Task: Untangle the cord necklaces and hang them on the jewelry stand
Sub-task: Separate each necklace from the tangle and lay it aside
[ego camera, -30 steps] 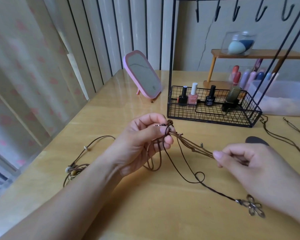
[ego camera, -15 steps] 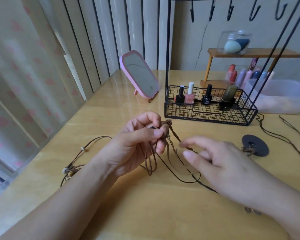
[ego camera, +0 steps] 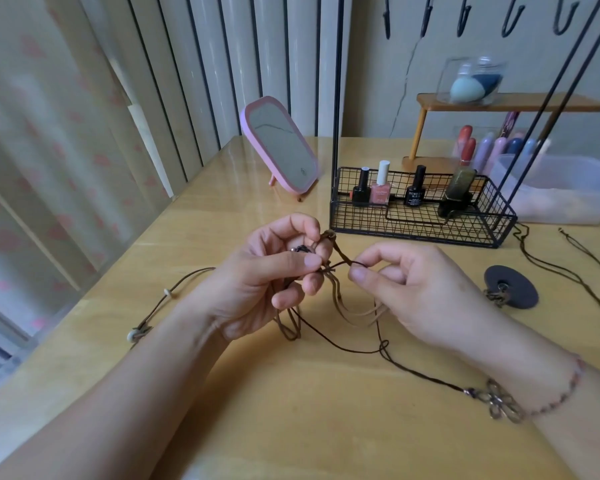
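A tangle of brown cord necklaces [ego camera: 333, 268] hangs between my hands above the wooden table [ego camera: 291, 410]. My left hand [ego camera: 267, 278] pinches the knotted bunch between thumb and fingers. My right hand [ego camera: 409, 289] pinches a dark cord loop just right of the knot. One dark cord runs down to a metal flower pendant [ego camera: 503, 403] by my right wrist. A beaded cord [ego camera: 160, 303] trails left on the table. The black wire jewelry stand [ego camera: 420, 209] with hooks [ego camera: 465, 15] on top stands behind the hands.
The stand's basket holds nail polish bottles [ego camera: 381, 185]. A pink mirror [ego camera: 281, 147] leans at the back left. A dark round pendant [ego camera: 510, 285] and more cords [ego camera: 568, 271] lie at the right, by a clear plastic box [ego camera: 561, 188] and a small wooden shelf [ego camera: 510, 102].
My right hand let go of the cords it held stretched at the right, moved left to the knot, and now pinches a cord loop beside my left thumb.
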The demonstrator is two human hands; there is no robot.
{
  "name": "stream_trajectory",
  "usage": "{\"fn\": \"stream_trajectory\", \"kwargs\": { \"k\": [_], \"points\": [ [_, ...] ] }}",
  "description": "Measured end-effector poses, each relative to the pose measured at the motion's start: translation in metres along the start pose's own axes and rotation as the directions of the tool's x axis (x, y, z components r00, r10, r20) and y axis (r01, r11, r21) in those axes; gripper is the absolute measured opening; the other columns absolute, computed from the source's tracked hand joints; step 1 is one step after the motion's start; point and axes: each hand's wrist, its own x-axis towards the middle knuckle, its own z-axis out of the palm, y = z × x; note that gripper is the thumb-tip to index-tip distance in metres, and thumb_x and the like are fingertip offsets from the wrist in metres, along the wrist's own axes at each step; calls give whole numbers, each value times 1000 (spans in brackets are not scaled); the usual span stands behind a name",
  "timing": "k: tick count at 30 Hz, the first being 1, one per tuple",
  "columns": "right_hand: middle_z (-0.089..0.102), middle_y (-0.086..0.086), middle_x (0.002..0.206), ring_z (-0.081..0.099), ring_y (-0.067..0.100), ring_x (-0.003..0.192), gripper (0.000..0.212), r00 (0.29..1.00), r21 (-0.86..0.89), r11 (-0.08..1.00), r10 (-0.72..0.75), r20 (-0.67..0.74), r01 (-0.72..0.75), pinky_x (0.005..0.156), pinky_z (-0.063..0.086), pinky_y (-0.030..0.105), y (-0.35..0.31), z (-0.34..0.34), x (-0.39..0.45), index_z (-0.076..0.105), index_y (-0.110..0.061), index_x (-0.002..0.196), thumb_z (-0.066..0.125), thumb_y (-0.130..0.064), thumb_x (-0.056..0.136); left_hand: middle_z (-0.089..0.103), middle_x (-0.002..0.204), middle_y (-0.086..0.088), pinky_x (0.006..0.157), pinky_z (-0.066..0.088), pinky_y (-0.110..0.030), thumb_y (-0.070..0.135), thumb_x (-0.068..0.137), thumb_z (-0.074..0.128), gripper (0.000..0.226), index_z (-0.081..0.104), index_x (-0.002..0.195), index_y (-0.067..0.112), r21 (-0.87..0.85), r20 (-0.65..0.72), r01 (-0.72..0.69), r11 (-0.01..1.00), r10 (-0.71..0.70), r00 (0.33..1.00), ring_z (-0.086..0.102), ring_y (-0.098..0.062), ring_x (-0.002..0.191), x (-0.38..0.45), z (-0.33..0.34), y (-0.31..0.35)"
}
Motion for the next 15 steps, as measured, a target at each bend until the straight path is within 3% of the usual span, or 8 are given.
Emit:
{"fn": "stream_trajectory", "kwargs": {
  "k": [4, 7, 8, 10, 13, 15],
  "points": [
    [42, -5, 40, 30, 9, 37, 18, 997, -154, 987, 47, -59, -55, 39, 26, 15, 9, -8, -4, 63, -26, 79, 60, -33, 96, 55, 81, -8, 31, 36, -11, -5, 69, 79, 32, 60, 89, 11, 16, -63, -16, 1000, 17, 998, 57, -11, 53, 1, -1, 3],
    [56, 2, 47, 53, 15, 44, 18, 977, -182, 971, 126, -169, -157, 42, 34, 15, 15, -16, -6, 63, -27, 81, 58, -34, 97, 54, 77, -6, 29, 29, -9, -9, 72, 67, 26, 60, 85, 13, 68, -173, -19, 997, 31, 984, 53, -8, 51, 1, -2, 5],
    [58, 4, 50, 56, 14, 44, 19, 963, -147, 967, 174, -204, -206, 44, 38, 20, 17, -19, -7, 62, -27, 81, 56, -35, 97, 54, 76, -5, 29, 28, -9, -10, 74, 63, 26, 59, 85, 13, 81, -204, -17, 997, 33, 978, 52, -8, 51, 1, -2, 5],
    [57, 1, 52, 47, 8, 33, 25, 927, 44, 951, 307, -213, -305, 39, 33, 19, 22, -22, -11, 60, -24, 79, 53, -34, 100, 53, 74, -4, 28, 25, -9, -9, 77, 57, 23, 56, 85, 13, 107, -258, 1, 994, 26, 966, 50, -7, 50, 2, -2, 4],
    [50, 3, 56, 34, 15, 34, 37, 889, 319, 857, 450, -87, -404, 40, 26, 16, 25, -26, -18, 56, -24, 67, 51, -33, 102, 52, 73, -3, 28, 24, -9, -6, 77, 56, 20, 55, 85, 13, 134, -291, 35, 990, 5, 957, 50, -7, 50, 3, -2, 3],
    [40, -1, 56, 32, 16, 38, 42, 884, 375, 830, 464, -56, -412, 43, 23, 16, 26, -29, -21, 53, -24, 59, 54, -33, 100, 51, 73, -3, 28, 24, -9, -5, 77, 57, 20, 56, 86, 13, 140, -298, 38, 989, 6, 955, 50, -7, 50, 4, -4, 3]
  ]
}}
